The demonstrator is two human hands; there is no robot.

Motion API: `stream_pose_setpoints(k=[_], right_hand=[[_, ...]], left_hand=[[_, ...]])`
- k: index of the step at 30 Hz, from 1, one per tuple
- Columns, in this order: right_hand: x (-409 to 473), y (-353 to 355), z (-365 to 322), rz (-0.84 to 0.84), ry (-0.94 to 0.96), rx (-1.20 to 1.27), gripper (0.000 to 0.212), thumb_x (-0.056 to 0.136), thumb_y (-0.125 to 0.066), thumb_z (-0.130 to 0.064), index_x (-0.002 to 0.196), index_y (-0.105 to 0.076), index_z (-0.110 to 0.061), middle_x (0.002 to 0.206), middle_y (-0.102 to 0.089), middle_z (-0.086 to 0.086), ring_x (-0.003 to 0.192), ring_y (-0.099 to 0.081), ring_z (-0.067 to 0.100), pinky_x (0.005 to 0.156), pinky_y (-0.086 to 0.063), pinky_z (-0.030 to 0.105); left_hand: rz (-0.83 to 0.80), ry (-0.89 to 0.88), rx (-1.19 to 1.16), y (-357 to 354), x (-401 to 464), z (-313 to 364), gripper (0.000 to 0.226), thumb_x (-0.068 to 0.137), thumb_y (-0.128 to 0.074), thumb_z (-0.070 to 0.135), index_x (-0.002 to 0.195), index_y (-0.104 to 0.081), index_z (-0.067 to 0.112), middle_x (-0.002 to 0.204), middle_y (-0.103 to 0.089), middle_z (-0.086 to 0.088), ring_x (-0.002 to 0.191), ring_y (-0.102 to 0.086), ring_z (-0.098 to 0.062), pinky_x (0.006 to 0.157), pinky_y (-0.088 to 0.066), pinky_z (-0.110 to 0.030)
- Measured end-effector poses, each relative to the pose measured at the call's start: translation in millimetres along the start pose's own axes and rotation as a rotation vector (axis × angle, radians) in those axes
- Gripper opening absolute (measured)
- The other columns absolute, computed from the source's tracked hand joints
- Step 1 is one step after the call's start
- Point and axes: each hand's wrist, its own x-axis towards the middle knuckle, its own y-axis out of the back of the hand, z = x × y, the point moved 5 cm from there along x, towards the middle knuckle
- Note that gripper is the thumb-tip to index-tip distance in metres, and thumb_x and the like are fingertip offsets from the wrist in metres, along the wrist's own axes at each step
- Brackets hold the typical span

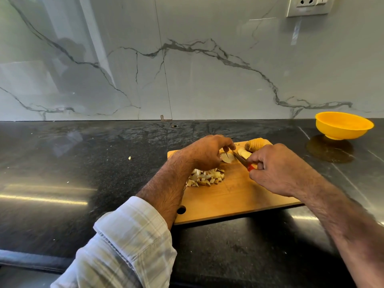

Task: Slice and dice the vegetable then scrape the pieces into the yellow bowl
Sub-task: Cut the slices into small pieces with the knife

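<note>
While pinned, slice point(227, 157) under left fingers point(225, 147)

No legible text or labels anywhere

bright, even daylight with strong glare on glossy surfaces

the marble wall point(187, 69) mirrors a pale window streak toward 11 o'clock, and the dark bench point(62, 163) carries long white glare bands at 9 o'clock and shorter ones at 4 o'clock. soft shadow pools under the yellow bowl point(344, 125) at 2 o'clock and beneath the hands on the cutting board point(234, 196). wide-angle distortion stretches the checked sleeve point(128, 242) at 7 o'clock and the forearm at 5 o'clock, both slightly soft; the centre is fairly sharp.
</note>
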Motion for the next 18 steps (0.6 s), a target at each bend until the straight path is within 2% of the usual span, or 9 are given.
stream_pose_setpoints(k=[4, 9, 12, 14, 16, 18], right_hand=[[1, 0, 6, -0.032, -0.017, -0.010, 0.036, 0.090, -0.069, -0.028, 0.127, -0.071, -0.026, 0.065, -0.058, -0.014, 0.062, -0.062, 0.005, 0.061, -0.052, 0.022], [5, -3, 9, -0.069, -0.035, -0.036, 0.043, 0.091, -0.070, -0.030, 0.133, -0.067, -0.026, 0.075, -0.057, -0.016, 0.075, -0.062, 0.005, 0.064, -0.046, 0.020], [6, -4, 11, -0.072, -0.044, -0.046, 0.044, 0.091, -0.070, -0.030, 0.135, -0.066, -0.027, 0.075, -0.051, -0.019, 0.075, -0.057, 0.003, 0.065, -0.043, 0.019], [5, -3, 12, -0.061, -0.043, -0.062, 0.044, 0.091, -0.070, -0.029, 0.135, -0.066, -0.028, 0.078, -0.055, -0.018, 0.077, -0.058, 0.004, 0.067, -0.046, 0.020], [4, 0, 11, -0.045, -0.035, -0.092, 0.044, 0.092, -0.067, -0.028, 0.136, -0.066, -0.031, 0.095, -0.068, -0.014, 0.088, -0.063, 0.007, 0.077, -0.056, 0.025], [3, 2, 9, -0.040, -0.031, -0.127, 0.043, 0.095, -0.065, -0.028, 0.137, -0.065, -0.035, 0.117, -0.071, -0.010, 0.100, -0.065, 0.010, 0.089, -0.058, 0.030]], left_hand=[[-0.024, -0.008, 0.030, -1, 3, -1, 0.058, 0.094, -0.066, 0.000, 0.144, -0.054, 0.028, 0.128, -0.055, 0.008, 0.107, -0.053, -0.009, 0.076, -0.045, -0.019], [-0.015, -0.007, 0.040, 2, 1, -4, 0.053, 0.097, -0.071, 0.012, 0.144, -0.054, 0.027, 0.122, -0.059, 0.006, 0.106, -0.058, -0.011, 0.085, -0.049, -0.025], [0.008, 0.011, 0.007, 5, -1, -6, 0.051, 0.096, -0.074, 0.017, 0.142, -0.056, 0.028, 0.113, -0.062, 0.009, 0.100, -0.060, -0.008, 0.085, -0.051, -0.028], [0.019, 0.013, -0.008, 6, -1, -8, 0.051, 0.094, -0.076, 0.018, 0.141, -0.058, 0.028, 0.110, -0.064, 0.009, 0.095, -0.059, -0.004, 0.084, -0.050, -0.028], [0.028, 0.016, -0.022, 6, -1, -9, 0.052, 0.093, -0.078, 0.019, 0.140, -0.059, 0.028, 0.107, -0.066, 0.008, 0.089, -0.057, 0.000, 0.084, -0.048, -0.027], [0.034, 0.016, -0.027, 7, -1, -9, 0.053, 0.092, -0.080, 0.023, 0.140, -0.059, 0.028, 0.104, -0.069, 0.007, 0.086, -0.057, 0.000, 0.085, -0.048, -0.028]])
